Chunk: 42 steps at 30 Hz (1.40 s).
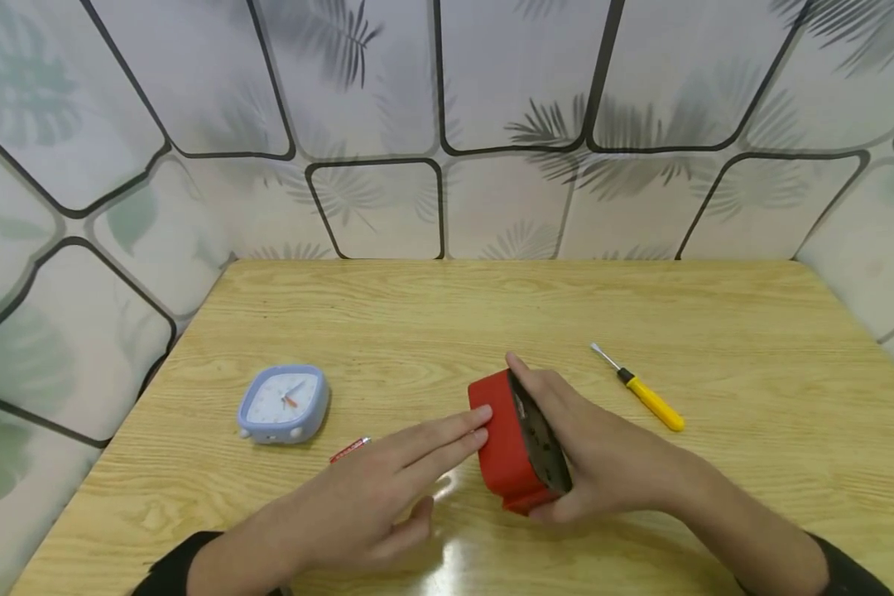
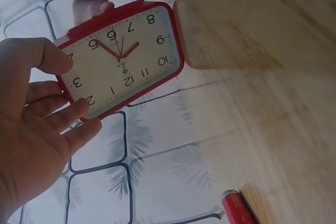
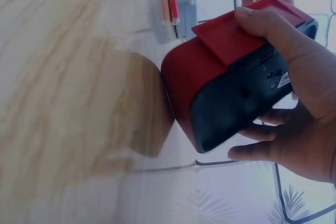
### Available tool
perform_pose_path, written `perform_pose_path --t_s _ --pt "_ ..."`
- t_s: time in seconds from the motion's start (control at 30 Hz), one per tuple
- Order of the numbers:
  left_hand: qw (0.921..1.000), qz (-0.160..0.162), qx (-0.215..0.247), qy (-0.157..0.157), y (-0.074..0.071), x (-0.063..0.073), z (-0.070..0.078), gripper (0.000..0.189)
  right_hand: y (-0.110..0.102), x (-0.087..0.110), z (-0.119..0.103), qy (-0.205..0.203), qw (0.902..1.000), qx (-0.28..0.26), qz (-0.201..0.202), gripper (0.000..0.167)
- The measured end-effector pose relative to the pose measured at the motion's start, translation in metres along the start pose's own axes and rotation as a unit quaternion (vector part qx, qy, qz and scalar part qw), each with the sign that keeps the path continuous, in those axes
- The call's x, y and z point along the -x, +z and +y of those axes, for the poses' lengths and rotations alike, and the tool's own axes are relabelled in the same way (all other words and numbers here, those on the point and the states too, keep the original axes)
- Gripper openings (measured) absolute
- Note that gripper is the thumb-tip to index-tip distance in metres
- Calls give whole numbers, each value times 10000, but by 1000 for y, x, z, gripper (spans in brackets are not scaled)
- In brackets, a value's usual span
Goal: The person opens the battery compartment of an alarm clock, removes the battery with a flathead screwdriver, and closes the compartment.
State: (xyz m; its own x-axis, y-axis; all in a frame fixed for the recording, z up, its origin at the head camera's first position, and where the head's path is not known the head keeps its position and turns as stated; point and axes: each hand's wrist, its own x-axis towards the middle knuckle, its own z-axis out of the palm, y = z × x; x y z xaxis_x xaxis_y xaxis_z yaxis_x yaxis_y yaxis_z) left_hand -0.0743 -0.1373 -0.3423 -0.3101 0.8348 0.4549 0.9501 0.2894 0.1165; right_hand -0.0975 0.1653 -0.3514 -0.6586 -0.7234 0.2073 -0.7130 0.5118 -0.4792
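Note:
A red alarm clock (image 1: 501, 439) with a dark back is tilted on the table, its lower end touching the tabletop. My right hand (image 1: 603, 451) grips it from the back, thumb on one side and fingers on the opposite side. The right wrist view shows that thumb on a red flap-like base (image 3: 231, 35). My left hand (image 1: 376, 488) has its fingers stretched out, two fingertips touching the clock's front side. The white numbered dial (image 2: 123, 61) faces the left hand in the left wrist view.
A small blue alarm clock (image 1: 283, 403) stands at the left of the wooden table (image 1: 432, 323). Beside it lies a red battery (image 1: 350, 449), partly behind the left hand. A yellow-handled screwdriver (image 1: 651, 401) lies to the right. Patterned cloth (image 1: 507, 199) surrounds the table.

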Motion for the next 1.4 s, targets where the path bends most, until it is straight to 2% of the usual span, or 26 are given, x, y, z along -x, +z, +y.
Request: perform_pose_path --t_s 0.17,0.27,0.43,0.53,0.73,0.83,1.0,1.13,1.23,1.33,1.4 --pt "9998 -59 -167 -84 0 2 -2 92 -1 -2 1 231 9986 465 140 147" --pt "9991 -265 -244 -219 0 3 -4 87 -2 -2 2 373 9971 656 129 144" --pt "9964 -587 -313 -522 0 5 -5 78 -2 -2 6 295 9955 898 103 140" --pt "9955 -682 -248 -613 1 6 -5 73 0 -2 7 284 9939 1063 -18 134" --pt "9940 -892 -180 -605 4 6 -4 66 1 -2 6 528 9899 1196 -555 125" --pt "9916 -1147 -70 -596 4 5 -4 65 2 -2 5 601 9872 1283 -731 123" --pt "9806 -1801 177 -758 5 4 -2 60 4 -2 4 678 9812 1535 -949 121" --pt "9739 -2113 185 -808 5 4 -1 58 8 -3 3 751 9767 1674 -1117 119" --pt "9722 -2183 195 -830 6 3 -2 56 11 -3 3 779 9741 1759 -1185 118" --pt "9742 -2092 183 -828 7 3 -2 53 11 -3 3 760 9745 1747 -1188 117" --pt "9774 -1956 169 -785 8 2 -2 50 9 -2 3 838 9768 1530 -1242 118"
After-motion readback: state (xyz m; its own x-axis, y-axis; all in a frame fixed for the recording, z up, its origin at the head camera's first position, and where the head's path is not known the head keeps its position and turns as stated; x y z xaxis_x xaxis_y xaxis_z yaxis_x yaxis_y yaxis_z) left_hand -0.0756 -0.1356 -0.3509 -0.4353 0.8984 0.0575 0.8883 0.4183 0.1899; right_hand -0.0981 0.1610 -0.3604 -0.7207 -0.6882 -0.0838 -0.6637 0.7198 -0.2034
